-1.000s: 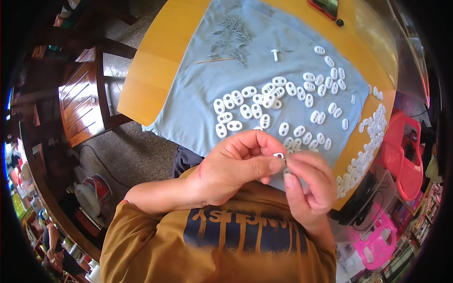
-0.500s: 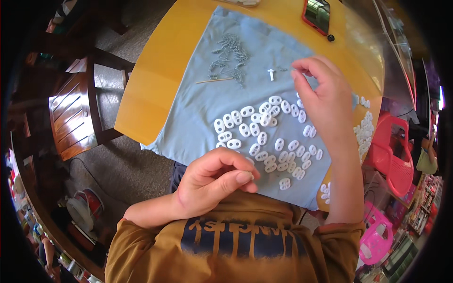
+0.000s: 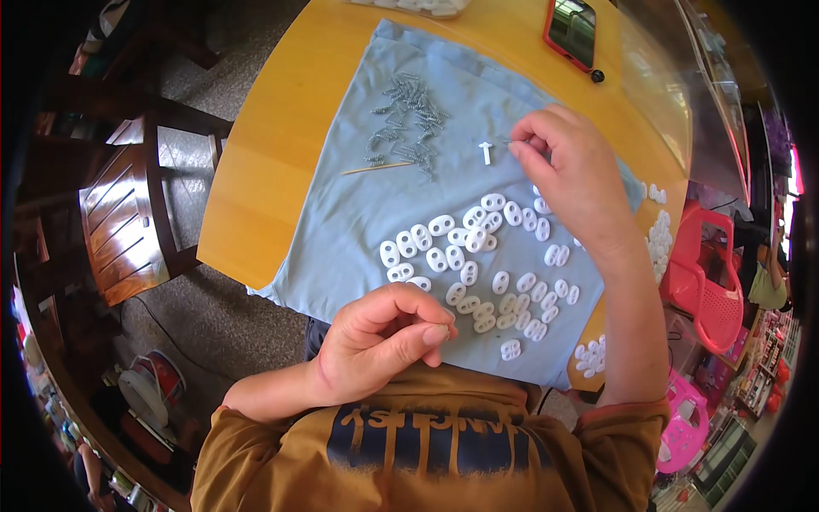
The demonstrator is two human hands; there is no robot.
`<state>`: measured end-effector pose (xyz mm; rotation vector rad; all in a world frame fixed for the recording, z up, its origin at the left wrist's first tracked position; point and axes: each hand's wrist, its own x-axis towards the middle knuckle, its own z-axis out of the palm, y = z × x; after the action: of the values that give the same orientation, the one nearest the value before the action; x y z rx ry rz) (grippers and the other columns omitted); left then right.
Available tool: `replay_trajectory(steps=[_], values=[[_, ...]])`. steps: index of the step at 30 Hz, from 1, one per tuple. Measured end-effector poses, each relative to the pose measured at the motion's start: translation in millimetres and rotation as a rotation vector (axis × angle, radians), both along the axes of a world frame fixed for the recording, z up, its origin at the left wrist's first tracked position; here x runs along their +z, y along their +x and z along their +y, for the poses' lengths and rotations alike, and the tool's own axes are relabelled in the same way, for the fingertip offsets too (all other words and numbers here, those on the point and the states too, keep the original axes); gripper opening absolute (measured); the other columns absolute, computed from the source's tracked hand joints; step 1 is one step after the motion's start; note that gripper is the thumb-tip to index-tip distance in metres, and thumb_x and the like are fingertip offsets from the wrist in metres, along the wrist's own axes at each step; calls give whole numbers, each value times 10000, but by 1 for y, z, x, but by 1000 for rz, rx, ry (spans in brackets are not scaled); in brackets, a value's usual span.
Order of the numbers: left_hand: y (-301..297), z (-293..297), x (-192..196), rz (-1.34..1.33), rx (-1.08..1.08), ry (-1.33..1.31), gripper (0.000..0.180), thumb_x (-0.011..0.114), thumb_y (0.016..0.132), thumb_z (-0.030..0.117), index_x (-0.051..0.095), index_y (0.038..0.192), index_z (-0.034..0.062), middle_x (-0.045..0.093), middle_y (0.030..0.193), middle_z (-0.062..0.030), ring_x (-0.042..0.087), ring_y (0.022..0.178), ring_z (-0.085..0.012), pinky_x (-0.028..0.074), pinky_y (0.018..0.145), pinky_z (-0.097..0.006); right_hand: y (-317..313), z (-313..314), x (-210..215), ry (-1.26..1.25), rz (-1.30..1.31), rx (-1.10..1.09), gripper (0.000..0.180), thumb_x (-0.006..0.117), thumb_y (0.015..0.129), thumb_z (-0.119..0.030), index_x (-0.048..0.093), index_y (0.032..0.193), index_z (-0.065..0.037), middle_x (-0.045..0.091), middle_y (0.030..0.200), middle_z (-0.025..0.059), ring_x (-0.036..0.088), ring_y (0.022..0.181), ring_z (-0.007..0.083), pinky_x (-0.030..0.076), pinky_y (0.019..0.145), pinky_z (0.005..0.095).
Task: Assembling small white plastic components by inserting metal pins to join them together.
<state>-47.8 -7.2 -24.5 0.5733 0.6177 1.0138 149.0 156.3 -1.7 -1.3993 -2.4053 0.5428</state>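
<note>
My right hand [image 3: 570, 162] is closed in a pinch over the far right of the blue cloth [image 3: 341, 205]. A small grey metal spring [image 3: 507, 142] shows at its fingertips. Just left of it a small white T-shaped plastic piece [image 3: 486, 154] lies on the cloth. My left hand [image 3: 384, 337] hovers above the near edge, thumb and fingers pressed together; what sits in the pinch is too small to make out. Between my hands many white oval pieces [image 3: 440, 225] with two holes each are spread out. A tangled heap of springs [image 3: 409, 111] lies farther off.
A thin wooden stick [image 3: 375, 169] lies by the springs. On the yellow table [image 3: 256, 171] are a phone [image 3: 572, 34] with a red case, a clear tray [image 3: 426, 7] of white pieces, and more white pieces [image 3: 659, 239] along the right. A red plastic chair [image 3: 704, 273] stands at right.
My right hand has moved a little left and closed on the spring that lay on the cloth. My left hand stays pinched, shifted slightly. The whole view has shifted slightly.
</note>
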Motion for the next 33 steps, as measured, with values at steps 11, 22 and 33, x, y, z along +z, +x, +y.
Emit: replay_trajectory(steps=[11,22,33], values=[[-1,4,0,2,-45,-41,115,516,891,22,526,1003,0,584,931,-71,550,729,-84,468,666,-203,0,-2,3,-26,18,-12,61,577,742,-9,517,744,0,500,695,59,511,641,154,416,592,273],[3,11,2,67,-67,-64,73,524,881,32,510,949,10,584,894,-123,569,658,-107,479,630,-218,-1,-11,3,-187,242,-86,126,600,741,-54,487,718,-4,505,658,84,499,612,218,412,564,311],[2,11,-3,1,-58,-59,111,505,887,-7,527,995,-3,568,920,-65,551,716,-79,451,633,-195,-4,-14,13,-369,580,-231,168,631,802,-92,527,711,4,493,603,-24,443,550,36,375,493,193]])
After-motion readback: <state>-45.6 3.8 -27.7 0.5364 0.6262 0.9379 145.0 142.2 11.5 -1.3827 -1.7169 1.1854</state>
